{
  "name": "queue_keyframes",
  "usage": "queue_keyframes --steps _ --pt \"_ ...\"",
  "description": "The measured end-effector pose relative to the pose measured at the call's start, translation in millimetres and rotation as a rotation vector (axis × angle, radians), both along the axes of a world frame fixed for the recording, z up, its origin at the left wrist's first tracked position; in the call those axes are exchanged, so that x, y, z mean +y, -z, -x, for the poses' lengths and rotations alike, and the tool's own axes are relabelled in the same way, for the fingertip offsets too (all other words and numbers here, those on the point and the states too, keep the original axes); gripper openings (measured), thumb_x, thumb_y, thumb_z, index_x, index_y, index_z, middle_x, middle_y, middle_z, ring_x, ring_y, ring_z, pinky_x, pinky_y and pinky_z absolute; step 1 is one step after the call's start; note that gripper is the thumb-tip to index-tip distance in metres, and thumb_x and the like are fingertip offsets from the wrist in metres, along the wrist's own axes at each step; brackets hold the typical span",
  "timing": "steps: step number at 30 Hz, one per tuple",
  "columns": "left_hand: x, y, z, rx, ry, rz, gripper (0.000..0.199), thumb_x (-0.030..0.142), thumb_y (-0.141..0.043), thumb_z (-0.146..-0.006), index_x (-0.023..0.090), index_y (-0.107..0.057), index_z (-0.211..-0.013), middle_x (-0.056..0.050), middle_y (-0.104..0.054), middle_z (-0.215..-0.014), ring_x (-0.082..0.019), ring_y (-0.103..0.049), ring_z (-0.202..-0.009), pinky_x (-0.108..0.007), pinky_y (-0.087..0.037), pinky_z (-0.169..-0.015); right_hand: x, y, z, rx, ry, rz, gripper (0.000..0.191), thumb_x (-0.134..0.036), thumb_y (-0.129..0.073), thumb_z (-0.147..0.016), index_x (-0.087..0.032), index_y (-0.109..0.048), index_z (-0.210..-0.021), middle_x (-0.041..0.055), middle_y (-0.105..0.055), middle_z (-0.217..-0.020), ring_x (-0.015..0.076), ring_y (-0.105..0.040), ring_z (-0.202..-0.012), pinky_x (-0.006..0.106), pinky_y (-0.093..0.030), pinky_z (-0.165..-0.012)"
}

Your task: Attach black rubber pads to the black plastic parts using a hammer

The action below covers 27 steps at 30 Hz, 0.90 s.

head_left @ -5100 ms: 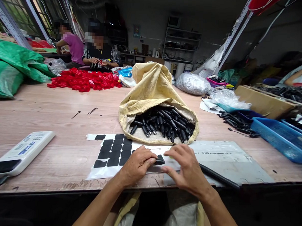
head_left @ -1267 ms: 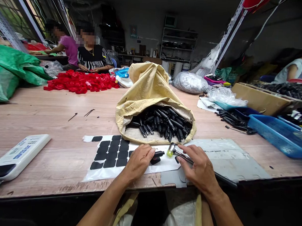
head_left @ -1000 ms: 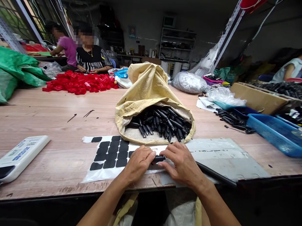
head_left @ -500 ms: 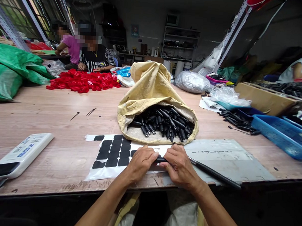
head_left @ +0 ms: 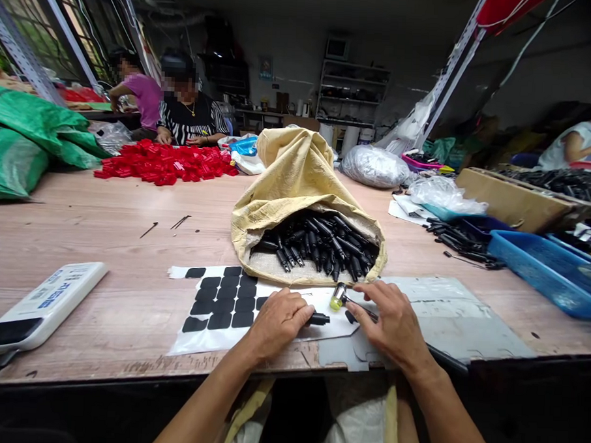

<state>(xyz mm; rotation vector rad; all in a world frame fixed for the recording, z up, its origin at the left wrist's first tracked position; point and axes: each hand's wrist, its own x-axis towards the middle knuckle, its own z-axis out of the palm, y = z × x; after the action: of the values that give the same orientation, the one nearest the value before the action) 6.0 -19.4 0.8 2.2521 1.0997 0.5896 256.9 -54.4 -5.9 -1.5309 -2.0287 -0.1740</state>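
My left hand (head_left: 279,319) is closed round a black cylindrical part (head_left: 319,319), its stepped end sticking out to the right above the sheet. A small hammer (head_left: 340,295) with a metal head, a yellow-green face and a black handle lies to its right. My right hand (head_left: 392,320) is over the hammer's handle, thumb and fingers apart, not visibly closed round it. A small black piece (head_left: 352,317) lies near my right thumb. Beside my left hand is a white backing sheet (head_left: 185,339) with rows of black rounded-square stickers (head_left: 224,304). A grey plate (head_left: 448,313) lies under the hammer.
Beyond my hands, a yellow sack (head_left: 297,176) lies with its mouth towards me, holding many black parts (head_left: 319,242). A white power bank (head_left: 51,305) is at left, a red heap (head_left: 165,163) behind. Blue bins (head_left: 543,265) stand at right. Co-workers sit across the table.
My right hand has come away from the black part and moved right, onto the hammer's handle. The hammer's head, hidden before, now shows. My left hand keeps the part.
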Motion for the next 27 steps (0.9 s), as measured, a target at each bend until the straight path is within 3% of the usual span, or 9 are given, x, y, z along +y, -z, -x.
queue_keyframes --steps 5,9,11,16,18,20,23,24,27 --pt "-25.0 -11.9 -0.7 -0.048 -0.005 0.003 0.024 0.036 -0.056 -0.096 0.021 -0.065 -0.081 -0.003 -0.067 -0.087 -0.019 -0.058 -0.085 -0.031 -0.039 -0.077 -2.1 18.0 -6.2 -0.085 0.119 0.017 0.017 -0.038 -0.061 -0.093 -0.022 -0.064 -0.099 0.0043 -0.064 -0.090 0.0221 -0.057 -0.088 0.034 -0.040 -0.080" --pt "-70.4 -15.7 -3.4 0.055 0.200 0.146 0.015 0.037 -0.059 -0.093 0.025 -0.069 -0.093 -0.003 -0.071 -0.092 -0.019 -0.064 -0.083 -0.029 -0.044 -0.070 -4.6 17.4 0.7 -0.126 0.123 0.028 0.016 -0.037 -0.060 -0.093 -0.023 -0.064 -0.099 0.0041 -0.065 -0.092 0.0219 -0.058 -0.090 0.034 -0.038 -0.078" --pt "-87.3 0.9 -7.3 0.232 0.275 0.219 0.015 0.036 -0.063 -0.088 0.025 -0.071 -0.096 -0.005 -0.073 -0.097 -0.023 -0.068 -0.084 -0.030 -0.046 -0.069 -4.7 16.3 1.4 -0.130 0.127 0.032 0.016 -0.037 -0.059 -0.094 -0.023 -0.064 -0.099 0.0041 -0.065 -0.092 0.0218 -0.059 -0.090 0.033 -0.038 -0.078" --pt "-100.5 79.9 -17.8 0.634 0.147 0.262 0.030 0.015 -0.060 -0.076 0.017 -0.072 -0.103 -0.018 -0.075 -0.099 -0.036 -0.072 -0.087 -0.041 -0.051 -0.071 -4.9 16.6 0.5 -0.139 0.117 0.021 0.016 -0.036 -0.057 -0.095 -0.022 -0.064 -0.099 0.0045 -0.064 -0.091 0.0218 -0.058 -0.090 0.033 -0.037 -0.078" --pt "-102.1 95.5 -19.2 0.662 0.133 0.274 0.029 0.013 -0.060 -0.075 0.016 -0.073 -0.100 -0.019 -0.075 -0.096 -0.035 -0.072 -0.085 -0.041 -0.052 -0.071 -5.5 16.9 0.8 -0.135 0.111 0.010 0.016 -0.036 -0.057 -0.095 -0.022 -0.065 -0.099 0.0045 -0.064 -0.090 0.0214 -0.058 -0.090 0.033 -0.036 -0.077" --pt "-103.0 87.4 -18.2 0.610 0.199 0.293 0.024 0.018 -0.062 -0.077 0.018 -0.073 -0.098 -0.017 -0.076 -0.097 -0.033 -0.072 -0.083 -0.039 -0.051 -0.069 -6.1 17.0 1.0 -0.133 0.109 0.008 0.016 -0.036 -0.057 -0.095 -0.022 -0.065 -0.100 0.0042 -0.064 -0.090 0.0211 -0.058 -0.089 0.033 -0.036 -0.077" --pt "-93.4 39.1 -13.9 0.334 0.317 0.307 0.016 0.030 -0.068 -0.080 0.026 -0.074 -0.095 -0.006 -0.077 -0.092 -0.026 -0.071 -0.082 -0.031 -0.049 -0.067 -6.6 16.7 1.3 -0.136 0.111 0.017 0.016 -0.036 -0.056 -0.095 -0.022 -0.065 -0.100 0.0042 -0.064 -0.091 0.0212 -0.058 -0.089 0.033 -0.036 -0.078" --pt "-84.4 19.6 -12.4 0.210 0.283 0.275 0.014 0.032 -0.066 -0.084 0.029 -0.073 -0.095 -0.003 -0.077 -0.091 -0.023 -0.071 -0.082 -0.029 -0.048 -0.068 -6.6 16.6 1.4 -0.138 0.112 0.018 0.016 -0.036 -0.056 -0.096 -0.022 -0.065 -0.100 0.0043 -0.064 -0.091 0.0212 -0.058 -0.089 0.033 -0.037 -0.078" --pt "-36.6 -25.4 -8.8 0.101 -0.092 0.128 0.025 0.043 -0.055 -0.094 0.024 -0.071 -0.090 -0.003 -0.075 -0.081 -0.019 -0.066 -0.069 -0.029 -0.044 -0.061 -6.1 16.6 1.5 -0.140 0.113 0.016 0.016 -0.036 -0.056 -0.096 -0.023 -0.064 -0.099 0.0042 -0.064 -0.091 0.0211 -0.058 -0.089 0.033 -0.037 -0.078"
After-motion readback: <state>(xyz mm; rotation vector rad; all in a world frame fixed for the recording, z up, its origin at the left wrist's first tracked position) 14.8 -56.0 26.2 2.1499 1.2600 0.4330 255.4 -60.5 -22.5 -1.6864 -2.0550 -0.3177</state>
